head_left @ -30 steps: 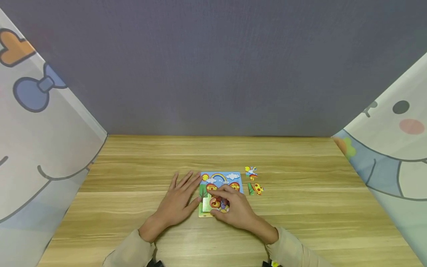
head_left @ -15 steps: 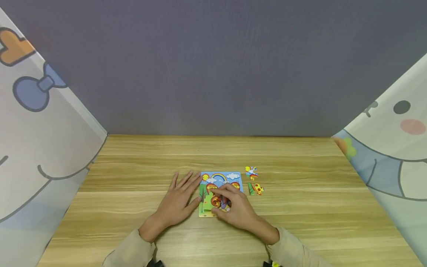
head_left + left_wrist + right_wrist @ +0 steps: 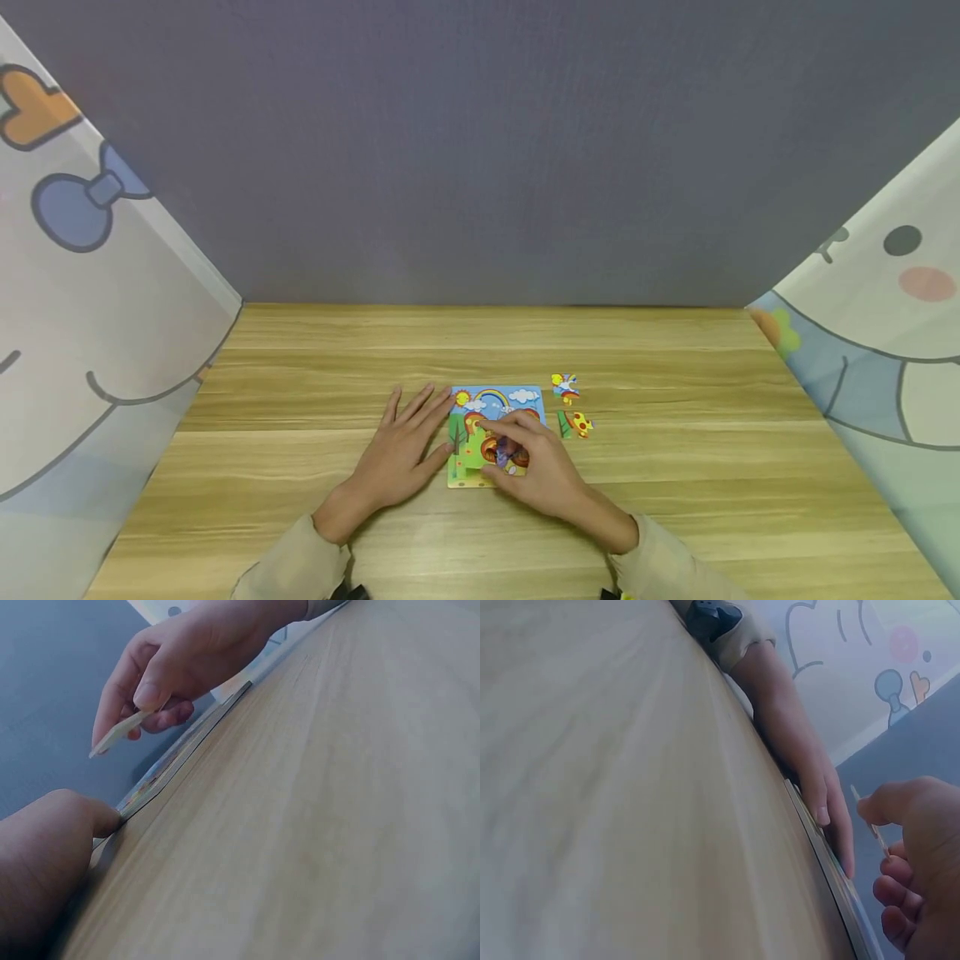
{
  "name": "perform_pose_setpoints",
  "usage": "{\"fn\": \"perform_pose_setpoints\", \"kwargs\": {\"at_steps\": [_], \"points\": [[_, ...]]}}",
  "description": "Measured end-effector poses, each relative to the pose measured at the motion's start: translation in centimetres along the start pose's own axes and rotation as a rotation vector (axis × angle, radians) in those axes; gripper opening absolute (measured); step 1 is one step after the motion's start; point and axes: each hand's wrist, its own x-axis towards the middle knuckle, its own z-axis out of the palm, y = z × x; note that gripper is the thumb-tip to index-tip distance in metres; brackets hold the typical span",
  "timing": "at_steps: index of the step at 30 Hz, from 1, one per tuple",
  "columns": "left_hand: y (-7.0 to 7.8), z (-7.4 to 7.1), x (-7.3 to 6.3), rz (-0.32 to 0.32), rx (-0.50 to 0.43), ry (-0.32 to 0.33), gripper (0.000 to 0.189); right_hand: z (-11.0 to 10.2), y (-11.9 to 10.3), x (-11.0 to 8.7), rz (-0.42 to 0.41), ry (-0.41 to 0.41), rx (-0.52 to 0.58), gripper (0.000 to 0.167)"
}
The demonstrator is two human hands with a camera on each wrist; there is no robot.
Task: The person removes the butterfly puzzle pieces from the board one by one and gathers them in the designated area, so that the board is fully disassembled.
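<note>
A puzzle piece (image 3: 120, 733) is pinched in the right hand (image 3: 542, 468) and has been carried up over the puzzle board (image 3: 495, 402) (raised above it, not seated); the board's edge stays pressed by the flat left hand (image 3: 401, 450).

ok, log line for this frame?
left hand: flat, steadying puzzle board | right hand: pinching puzzle piece above board | two loose pieces right

Puzzle board (image 3: 495, 408) lies mid-table (image 3: 675, 467); two loose pieces (image 3: 572, 408) just right of it.

Rainbow-and-cloud blue puzzle board (image 3: 495, 400), red-spotted yellow loose pieces (image 3: 574, 425), striped wood-grain table (image 3: 675, 467)
</note>
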Motion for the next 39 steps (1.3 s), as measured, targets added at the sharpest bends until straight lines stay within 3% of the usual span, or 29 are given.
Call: {"fn": "perform_pose_setpoints", "kwargs": {"at_steps": [18, 31, 39], "points": [[0.1, -0.2, 0.0, -0.011, -0.002, -0.026, 0.067, -3.2, 1.5, -2.0, -0.007, 0.045, -0.018, 0.058], [0.0, 0.1, 0.0, 0.003, -0.013, 0.011, 0.067, -5.5, 2.5, -3.7, 0.007, 0.053, -0.013, 0.065], [0.1, 0.0, 0.0, -0.008, -0.017, -0.007, 0.067, -6.6, 3.4, -4.6, -0.011, 0.079, -0.009, 0.067]]}}
